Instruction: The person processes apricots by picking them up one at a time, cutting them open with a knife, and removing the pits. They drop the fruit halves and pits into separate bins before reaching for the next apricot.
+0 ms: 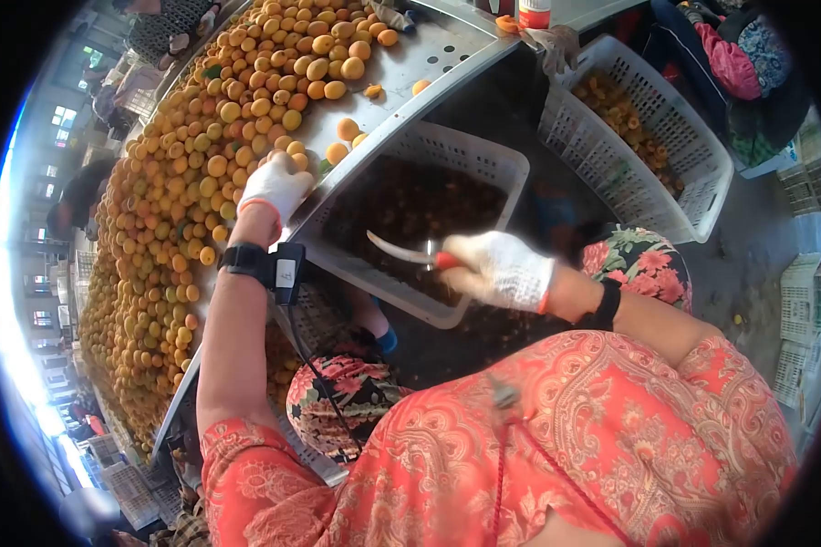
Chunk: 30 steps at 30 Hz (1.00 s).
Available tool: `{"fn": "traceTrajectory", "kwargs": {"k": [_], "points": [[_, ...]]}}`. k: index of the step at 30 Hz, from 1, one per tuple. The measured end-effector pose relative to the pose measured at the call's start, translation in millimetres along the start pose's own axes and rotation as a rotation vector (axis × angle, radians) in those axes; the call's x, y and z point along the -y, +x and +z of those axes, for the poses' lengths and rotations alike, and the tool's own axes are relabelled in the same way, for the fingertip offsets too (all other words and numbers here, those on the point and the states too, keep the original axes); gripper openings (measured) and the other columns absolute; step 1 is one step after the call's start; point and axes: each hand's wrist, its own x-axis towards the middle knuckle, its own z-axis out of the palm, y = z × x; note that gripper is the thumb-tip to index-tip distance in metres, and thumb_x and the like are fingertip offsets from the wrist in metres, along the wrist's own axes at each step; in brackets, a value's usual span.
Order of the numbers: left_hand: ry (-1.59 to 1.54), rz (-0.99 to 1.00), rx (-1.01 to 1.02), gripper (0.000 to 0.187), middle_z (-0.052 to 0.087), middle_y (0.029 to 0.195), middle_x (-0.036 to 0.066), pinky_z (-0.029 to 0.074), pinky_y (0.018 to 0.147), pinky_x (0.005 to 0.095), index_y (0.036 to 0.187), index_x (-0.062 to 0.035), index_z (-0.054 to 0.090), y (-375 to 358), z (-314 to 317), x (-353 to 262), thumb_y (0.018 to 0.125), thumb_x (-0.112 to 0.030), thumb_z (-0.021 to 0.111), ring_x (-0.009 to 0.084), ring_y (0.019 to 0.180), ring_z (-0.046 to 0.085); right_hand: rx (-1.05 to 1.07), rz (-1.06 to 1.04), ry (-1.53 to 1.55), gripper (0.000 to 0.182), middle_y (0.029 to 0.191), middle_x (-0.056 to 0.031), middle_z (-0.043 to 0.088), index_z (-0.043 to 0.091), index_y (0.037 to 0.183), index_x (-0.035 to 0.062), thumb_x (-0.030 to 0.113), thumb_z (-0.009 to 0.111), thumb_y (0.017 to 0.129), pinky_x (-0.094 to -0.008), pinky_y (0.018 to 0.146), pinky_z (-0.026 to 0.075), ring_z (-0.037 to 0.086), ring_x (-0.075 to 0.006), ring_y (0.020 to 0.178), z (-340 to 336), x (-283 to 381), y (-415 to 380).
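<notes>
My left hand (279,186), in a white glove with an orange cuff, is at the edge of a heap of apricots (217,166) on a metal table. Its fingers curl down around an apricot (300,162) at the fingertips. In my right hand (504,270), also gloved, the fingers are wrapped around the red handle of a curved knife (394,248). The blade points left, above a white plastic crate (513,173) holding a dark brown mass of small pieces. A few loose apricots (348,129) lie close to the left hand on the bare metal.
The metal table edge (401,114) runs diagonally between the heap and the crate. Another white crate (702,205) with cut apricot pieces stands at the right beside a seated person (748,64). A red and white container (535,13) stands at the far corner. Other people work across the table.
</notes>
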Motion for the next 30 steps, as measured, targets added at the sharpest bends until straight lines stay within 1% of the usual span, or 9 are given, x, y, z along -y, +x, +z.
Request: {"fn": "traceTrajectory", "kwargs": {"k": [5, 9, 11, 14, 19, 21, 25, 27, 30], "points": [[-0.991, -0.028, -0.091, 0.028, 0.064, 0.085, 0.009, 0.045, 0.052, 0.0248, 0.114, 0.0003, 0.06, -77.7, -36.3, -0.8, 0.089, -0.012, 0.056, 0.014, 0.062, 0.058, -0.182, -0.049, 0.403, 0.02, 0.077, -0.0163, 0.064, 0.061, 0.104, 0.0017, 0.02, 0.059, 0.096, -0.0373, 0.07, 0.05, 0.066, -0.0267, 0.074, -9.4, 12.1, -8.7], [-1.696, 0.204, 0.08, 0.051, 0.062, 0.094, 0.01, 0.048, 0.062, 0.0288, 0.132, 0.006, 0.049, -164.6, -34.1, -21.0, 0.089, -0.016, 0.066, 0.0173, 0.075, 0.06, -0.198, 0.008, 0.437, 0.02, 0.081, -0.0141, 0.064, 0.056, 0.103, 0.0019, 0.021, 0.057, 0.097, -0.0357, 0.067, 0.049, 0.064, -0.0198, 0.075, -17.8, 57.2, -19.3], [-1.858, 0.23, 0.098, 0.058, 0.061, 0.1, 0.011, 0.049, 0.064, 0.0315, 0.133, 0.0048, 0.048, -192.9, -24.6, -35.5, 0.084, -0.015, 0.072, 0.0192, 0.079, 0.06, -0.173, -0.015, 0.475, 0.019, 0.083, -0.0171, 0.064, 0.055, 0.102, 0.0023, 0.02, 0.058, 0.096, -0.0379, 0.067, 0.05, 0.065, -0.027, 0.075, -13.2, 73.9, -25.6], [-1.909, 0.242, 0.052, 0.062, 0.058, 0.111, 0.012, 0.047, 0.067, 0.0294, 0.136, 0.0018, 0.047, -226.7, -18.7, -55.2, 0.082, -0.011, 0.072, 0.0178, 0.085, 0.057, -0.215, -0.341, 0.237, 0.017, 0.086, -0.0215, 0.064, 0.055, 0.103, 0.0017, 0.016, 0.059, 0.093, -0.0433, 0.069, 0.051, 0.065, -0.0417, 0.083, -2.0, 84.0, -34.9], [-1.99, 0.235, 0.01, 0.057, 0.06, 0.111, 0.013, 0.048, 0.07, 0.0293, 0.133, 0.0016, 0.051, -250.7, -14.2, -73.9, 0.08, -0.004, 0.071, 0.0189, 0.085, 0.059, -0.235, -0.376, 0.117, 0.017, 0.087, -0.0226, 0.065, 0.055, 0.099, 0.0015, 0.016, 0.06, 0.093, -0.0451, 0.069, 0.051, 0.065, -0.0425, 0.086, 1.9, 100.6, -46.4], [-1.977, 0.241, 0.002, 0.057, 0.062, 0.112, 0.012, 0.048, 0.068, 0.0274, 0.132, 0.0021, 0.052, -252.1, -10.4, -75.4, 0.079, -0.004, 0.072, 0.0173, 0.082, 0.059, -0.116, -0.252, 0.112, 0.022, 0.081, -0.016, 0.06, 0.055, 0.102, 0.0017, 0.023, 0.057, 0.097, -0.0362, 0.068, 0.048, 0.061, -0.0276, 0.074, -2.3, 110.0, -51.6], [-1.895, 0.207, -0.073, 0.058, 0.062, 0.11, 0.01, 0.047, 0.066, 0.0245, 0.131, 0.0037, 0.054, -259.9, -13.9, -78.6, 0.077, -0.003, 0.073, 0.0146, 0.079, 0.059, -0.142, -0.277, 0.119, 0.024, 0.078, -0.0149, 0.059, 0.055, 0.1, 0.002, 0.026, 0.058, 0.098, -0.0356, 0.066, 0.047, 0.059, -0.0248, 0.072, 0.4, 110.9, -53.9], [-1.909, 0.228, -0.042, 0.057, 0.063, 0.108, 0.011, 0.048, 0.066, 0.0252, 0.13, 0.0039, 0.054, -264.7, -20.0, -82.4, 0.077, -0.003, 0.073, 0.0153, 0.079, 0.06, -0.173, -0.277, 0.127, 0.024, 0.082, -0.0238, 0.063, 0.054, 0.094, 0.0013, 0.024, 0.062, 0.095, -0.0468, 0.066, 0.049, 0.064, -0.0435, 0.085, -0.6, 114.8, -56.1], [-2.024, 0.242, 0.028, 0.054, 0.062, 0.108, 0.012, 0.05, 0.066, 0.0267, 0.13, 0.0042, 0.054, -275.1, -29.2, -87.0, 0.079, -0.002, 0.071, 0.0164, 0.081, 0.061, -0.175, -0.27, 0.136, 0.024, 0.082, -0.0241, 0.063, 0.053, 0.093, 0.0013, 0.024, 0.062, 0.095, -0.0465, 0.065, 0.048, 0.063, -0.0437, 0.084, -2.3, 117.9, -58.9]]}}
